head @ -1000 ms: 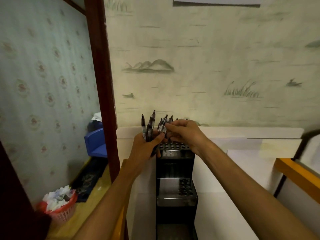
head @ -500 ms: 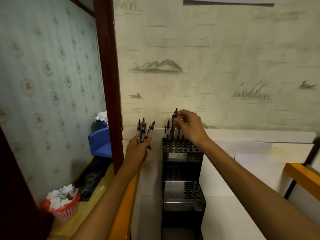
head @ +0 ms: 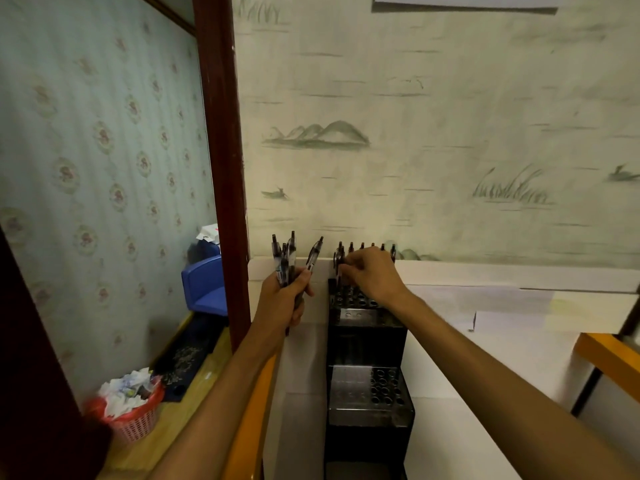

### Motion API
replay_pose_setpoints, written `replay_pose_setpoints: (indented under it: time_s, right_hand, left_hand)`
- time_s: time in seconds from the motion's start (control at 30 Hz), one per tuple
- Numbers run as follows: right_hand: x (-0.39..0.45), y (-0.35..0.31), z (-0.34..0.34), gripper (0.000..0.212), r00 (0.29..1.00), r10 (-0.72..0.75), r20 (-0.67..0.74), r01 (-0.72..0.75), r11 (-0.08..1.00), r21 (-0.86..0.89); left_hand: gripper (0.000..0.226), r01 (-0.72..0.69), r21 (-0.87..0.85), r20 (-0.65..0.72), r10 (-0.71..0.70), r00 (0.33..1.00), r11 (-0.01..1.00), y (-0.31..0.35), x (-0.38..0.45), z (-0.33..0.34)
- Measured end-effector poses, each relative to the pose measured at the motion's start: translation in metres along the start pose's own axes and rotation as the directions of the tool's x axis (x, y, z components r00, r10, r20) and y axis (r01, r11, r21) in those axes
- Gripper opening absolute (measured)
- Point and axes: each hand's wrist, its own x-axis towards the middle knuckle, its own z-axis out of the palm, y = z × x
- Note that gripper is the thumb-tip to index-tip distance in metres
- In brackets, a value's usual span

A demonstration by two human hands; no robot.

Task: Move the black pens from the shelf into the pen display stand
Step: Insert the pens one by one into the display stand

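Our left hand (head: 282, 303) is gripping a bunch of black pens (head: 287, 259); our right hand (head: 372, 277) is pinching one pen (head: 338, 263) above the pen display stand (head: 367, 341). We are seeing no readable writing.

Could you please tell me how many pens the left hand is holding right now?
4 visible: three bunched upright in the left hand, and one pen splayed rightward beside them. More may be hidden within the bundle.

No readable text, label or number shows anywhere.

Black pens (head: 284, 261), black stand (head: 367, 344), red basket (head: 138, 417)
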Motion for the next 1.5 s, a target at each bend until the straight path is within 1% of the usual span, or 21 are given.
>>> replay_pose_setpoints:
  time_s: [0.13, 0.17, 0.2, 0.23, 0.3, 0.33, 0.43, 0.53, 0.6, 0.67, 0.7, 0.73, 0.77, 0.83, 0.9, 0.97, 1.03, 1.17, 1.3, 1.4, 1.5]
  right_hand:
    - [-0.001, 0.001, -0.006, 0.027, 0.998, 0.039, -0.043, -0.039, 0.999, -0.006]
    - [-0.001, 0.000, -0.008, 0.027, 0.997, 0.054, -0.064, -0.052, 0.998, 0.029]
    - [-0.001, -0.001, -0.012, 0.025, 0.995, 0.079, -0.063, -0.071, 0.990, 0.121]
    - [-0.001, -0.003, -0.016, 0.022, 0.994, 0.108, -0.024, -0.098, 0.960, 0.262]
    - [-0.004, -0.009, -0.024, 0.019, 0.985, 0.130, 0.113, -0.170, 0.829, 0.532]
    - [-0.005, -0.012, -0.027, 0.019, 0.980, 0.118, 0.158, -0.190, 0.777, 0.601]
    - [-0.010, -0.019, -0.030, 0.021, 0.981, 0.122, 0.152, -0.193, 0.724, 0.663]
    - [-0.011, -0.020, -0.032, 0.017, 0.975, 0.158, 0.156, -0.221, 0.634, 0.741]
    - [-0.009, -0.019, -0.035, 0.010, 0.976, 0.167, 0.141, -0.214, 0.604, 0.768]
    - [-0.005, -0.016, -0.039, 0.007, 0.978, 0.190, 0.080, -0.181, 0.605, 0.776]
    - [-0.003, -0.014, -0.041, 0.009, 0.979, 0.200, 0.037, -0.158, 0.632, 0.759]
    - [0.000, -0.011, -0.043, 0.011, 0.979, 0.203, -0.017, -0.129, 0.685, 0.717]
    - [0.001, -0.008, -0.044, 0.012, 0.977, 0.196, -0.079, -0.100, 0.758, 0.644]
    - [0.004, -0.001, -0.044, 0.009, 0.973, 0.151, -0.177, -0.060, 0.897, 0.437]
    - [0.005, 0.001, -0.042, 0.007, 0.977, 0.086, -0.195, -0.027, 0.959, 0.284]
    - [0.006, 0.002, -0.038, 0.005, 0.983, 0.037, -0.182, 0.001, 0.979, 0.202]
    - [0.005, 0.003, -0.035, 0.006, 0.985, 0.007, -0.172, 0.018, 0.989, 0.145]
    - [0.004, 0.003, -0.029, 0.015, 0.987, -0.006, -0.163, 0.023, 0.995, 0.099]
    - [0.005, 0.004, -0.022, 0.018, 0.990, -0.017, -0.141, 0.026, 0.997, 0.066]
    - [0.005, 0.007, -0.017, 0.017, 0.992, -0.012, -0.122, 0.016, 0.999, 0.034]
    - [0.001, 0.011, -0.012, 0.017, 0.998, -0.024, -0.050, 0.022, 0.999, -0.041]
  left_hand:
    - [0.019, -0.056, 0.021, 0.005, 0.056, 0.998, 0.998, 0.001, 0.001, 0.004]
    - [0.019, -0.056, 0.014, 0.005, 0.056, 0.998, 0.998, 0.001, 0.002, 0.005]
    - [0.018, -0.053, 0.006, 0.005, 0.053, 0.999, 0.999, 0.001, 0.002, 0.006]
    - [0.018, -0.053, 0.004, 0.005, 0.052, 0.999, 0.999, 0.000, 0.003, 0.007]
    - [0.016, -0.059, 0.015, 0.006, 0.058, 0.998, 0.998, 0.000, 0.004, 0.011]
    - [0.016, -0.061, 0.019, 0.005, 0.061, 0.998, 0.998, 0.000, 0.004, 0.013]
    - [0.017, -0.064, 0.036, 0.010, 0.064, 0.998, 0.997, 0.001, 0.005, 0.021]
    - [0.019, -0.061, 0.051, 0.034, 0.059, 0.998, 0.997, 0.002, 0.005, 0.026]
    - [0.027, -0.014, 0.033, 0.027, 0.013, 1.000, 0.999, 0.003, 0.004, 0.027]
    - [0.035, 0.042, 0.028, -0.013, -0.042, 0.999, 0.999, 0.004, 0.004, 0.025]
    - [0.036, 0.064, 0.036, -0.041, -0.063, 0.997, 0.997, 0.004, 0.005, 0.023]
    - [0.034, 0.085, 0.039, -0.065, -0.082, 0.994, 0.996, 0.003, 0.006, 0.020]
    - [0.030, 0.103, 0.031, -0.081, -0.100, 0.992, 0.994, 0.003, 0.006, 0.017]
    - [0.021, 0.130, 0.009, -0.090, -0.128, 0.988, 0.992, 0.004, 0.007, 0.014]
    - [0.014, 0.160, -0.002, -0.091, -0.159, 0.983, 0.987, 0.006, 0.007, 0.012]
    - [0.013, 0.172, -0.009, -0.085, -0.172, 0.981, 0.985, 0.007, 0.007, 0.011]
    - [0.017, 0.170, -0.001, -0.087, -0.169, 0.982, 0.985, 0.008, 0.007, 0.011]
    - [0.028, 0.132, 0.002, -0.085, -0.131, 0.988, 0.991, 0.007, 0.008, 0.012]
    - [0.025, 0.078, -0.044, -0.027, -0.079, 0.996, 0.996, 0.007, 0.007, 0.014]
    - [0.023, 0.044, -0.007, 0.005, -0.044, 0.999, 0.999, 0.007, 0.008, 0.015]
    - [0.023, 0.034, 0.026, 0.008, -0.034, 0.999, 0.999, 0.005, 0.009, 0.017]
